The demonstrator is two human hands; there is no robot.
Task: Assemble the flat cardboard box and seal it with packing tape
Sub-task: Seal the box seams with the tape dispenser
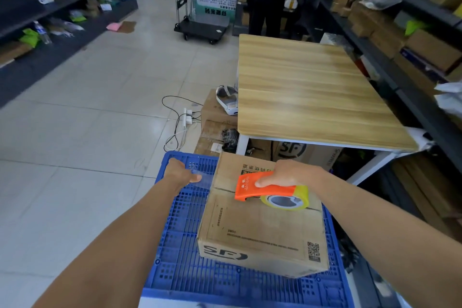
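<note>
An assembled cardboard box (262, 227), printed with "SF" on its near side and a QR code on top, sits on an upturned blue plastic crate (190, 252) at 6 o'clock in the view. Its top flaps are folded down and meet along a seam running left to right across the lid.

The right hand (287, 174) is wrapped around an orange tape dispenser (265, 186) loaded with a roll of yellowish packing tape (287, 201); the thumb lies along the orange handle and the other fingers curl over its far side. The dispenser rests on the seam, near the box's right half, with its orange nose pointing toward 9 o'clock.

The left hand (182, 174) is at the box's 9 o'clock side, just beside the lid's left edge. Its thumb and fingers are pressed together, pinching the free end of a clear strip of tape (202, 177) that stretches from there toward the box.

A wood-top table (312, 92) with white legs stands at 1 o'clock, beyond the crate. A platform trolley (202, 27) is at 12 o'clock on the tiled floor, and dark shelving (390, 32) with parcels lines the right side.
</note>
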